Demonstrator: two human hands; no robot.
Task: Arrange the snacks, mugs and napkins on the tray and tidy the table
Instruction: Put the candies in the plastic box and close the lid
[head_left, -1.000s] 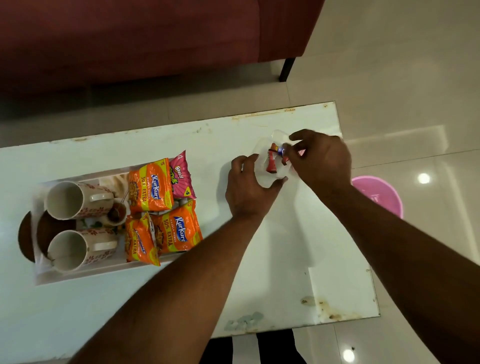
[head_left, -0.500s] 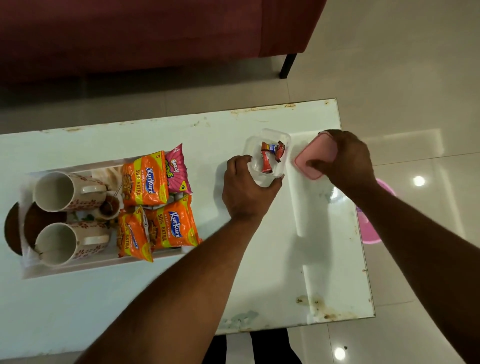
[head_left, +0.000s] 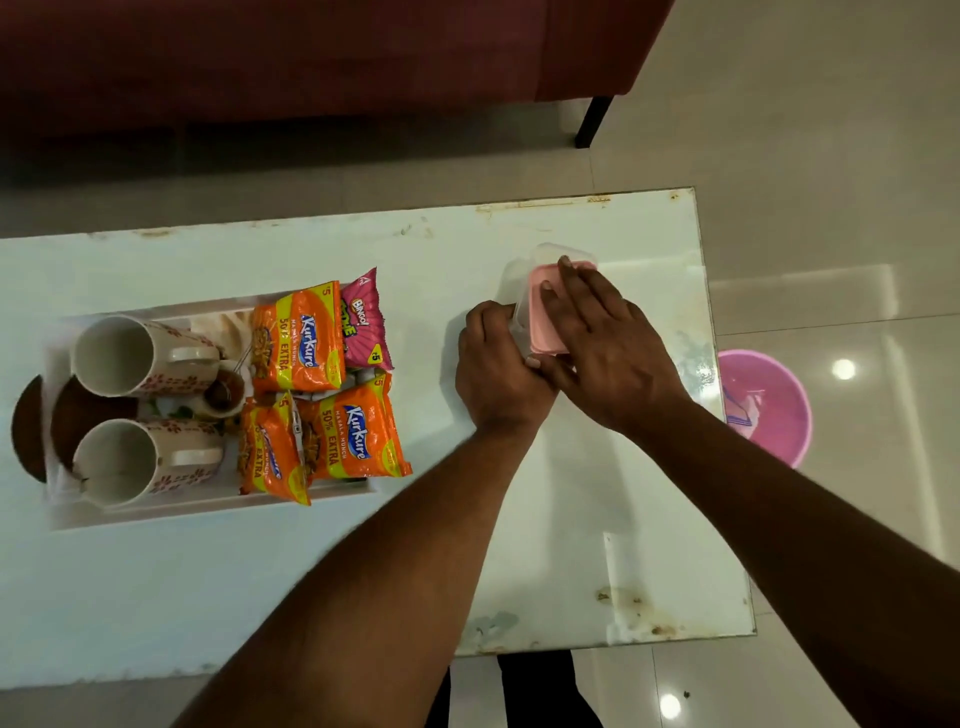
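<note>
The right hand (head_left: 608, 343) now lies flat on the pink lid (head_left: 543, 312), pushing it onto the clear box (head_left: 563, 255) near the table's (head_left: 363, 571) far right corner. The left hand (head_left: 498, 371) grips the box's side. A moment ago the box was open; soon it can be put away.

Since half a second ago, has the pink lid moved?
Yes. The pink lid went from the table right of the clear container onto its top, under the right hand.

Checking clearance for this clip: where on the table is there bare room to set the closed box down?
Bare table lies between the tray and the right edge, below both hands, and along the near edge in front of the tray. The tray itself is crowded with mugs and snack packets.
</note>
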